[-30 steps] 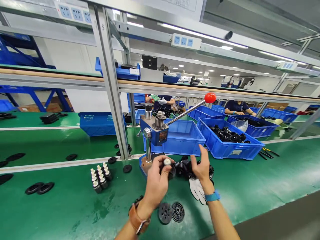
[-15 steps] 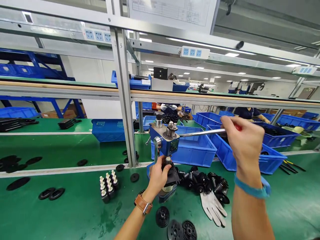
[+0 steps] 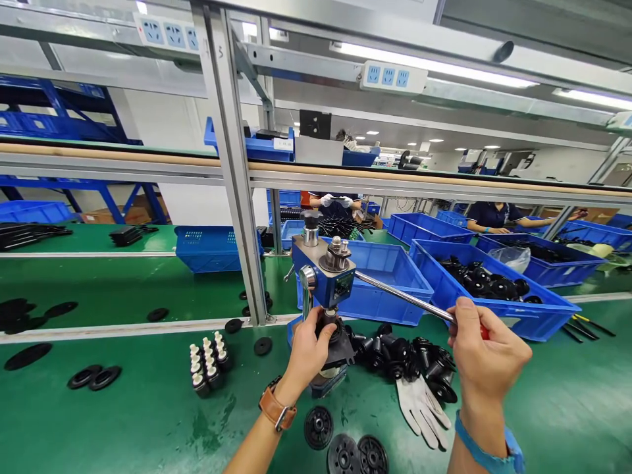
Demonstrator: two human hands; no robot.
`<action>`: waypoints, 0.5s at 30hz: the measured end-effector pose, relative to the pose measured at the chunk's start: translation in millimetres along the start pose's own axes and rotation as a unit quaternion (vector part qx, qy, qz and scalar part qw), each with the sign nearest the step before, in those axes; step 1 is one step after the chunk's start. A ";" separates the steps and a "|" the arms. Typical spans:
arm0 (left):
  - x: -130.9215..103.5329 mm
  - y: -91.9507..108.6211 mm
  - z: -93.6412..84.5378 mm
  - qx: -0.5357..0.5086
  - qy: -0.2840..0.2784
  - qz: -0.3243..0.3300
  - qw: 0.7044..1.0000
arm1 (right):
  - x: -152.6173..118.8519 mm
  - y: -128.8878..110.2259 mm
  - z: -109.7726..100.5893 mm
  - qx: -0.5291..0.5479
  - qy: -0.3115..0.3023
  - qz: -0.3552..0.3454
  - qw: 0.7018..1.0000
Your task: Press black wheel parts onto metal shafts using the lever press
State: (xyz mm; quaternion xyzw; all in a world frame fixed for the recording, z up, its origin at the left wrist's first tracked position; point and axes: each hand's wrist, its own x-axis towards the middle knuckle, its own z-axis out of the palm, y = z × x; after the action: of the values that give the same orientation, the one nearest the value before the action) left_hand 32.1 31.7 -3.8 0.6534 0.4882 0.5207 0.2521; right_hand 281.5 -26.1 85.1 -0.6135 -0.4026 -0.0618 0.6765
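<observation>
My left hand (image 3: pixel 310 345) comes in from the near edge of the counter, forearm slanting up and rightward, thumb and fingers closed around a small black cylindrical part with a pale top (image 3: pixel 330 317), upright beneath the head of the blue and steel hand press (image 3: pixel 323 270). My fingers hide much of the part, so I can't be sure whether the ram touches it. My right hand (image 3: pixel 486 349) is well apart from the left, lower and to the right, clenched on the red ball knob (image 3: pixel 484 331) of the long steel lever (image 3: pixel 405 296), which slopes down towards me from the press. On the green-topped counter (image 3: pixel 148 428), three round black ribbed plastic wheels (image 3: pixel 318 428) lie towards the near edge, below the press base. To their right a pale work glove (image 3: pixel 423 409) lies against a heap of glossy black spool-like parts (image 3: pixel 395 355). Left of the press, a block of black cylinders with white tops (image 3: pixel 207 365) stands upright. Past the counter's far strip sit an open blue plastic crate (image 3: pixel 380 303) behind the press and, right of it, a blue crate of black parts (image 3: pixel 536 322). Beyond, a white-gloved person (image 3: pixel 336 205) and a dark-shirted person (image 3: pixel 494 214) work under the metal frame (image 3: pixel 237 164).
</observation>
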 end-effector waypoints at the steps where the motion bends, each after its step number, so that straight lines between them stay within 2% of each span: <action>1: -0.1 0.3 -0.4 -0.004 -0.004 -0.001 1.000 | -1.5 2.3 1.8 0.004 0.025 -0.010 1.000; 3: -0.2 0.8 -1.0 -0.012 -0.014 -0.003 1.000 | -4.7 8.3 5.3 0.008 0.062 -0.027 0.998; 6: 0.5 -0.4 -1.0 -0.024 -0.026 -0.008 0.999 | -8.2 16.6 9.1 0.014 0.052 -0.029 0.998; 10: 3.7 -9.2 -1.1 -0.026 -0.011 -0.017 0.999 | -7.7 16.1 12.2 0.024 0.078 -0.065 0.995; 12: 6.3 -14.3 -1.5 -0.028 0.002 -0.024 0.999 | -1.7 9.2 13.7 0.031 0.045 -0.069 0.996; 15: 6.5 -16.1 -1.0 -0.031 0.011 -0.043 0.999 | 11.3 -7.8 15.0 0.075 -0.005 -0.038 0.996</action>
State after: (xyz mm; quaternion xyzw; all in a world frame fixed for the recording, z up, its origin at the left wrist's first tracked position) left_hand 25.0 43.7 -14.2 0.6177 0.5025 0.5315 0.2890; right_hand 277.5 -10.1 97.0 -0.5457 -0.4320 -0.0540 0.7160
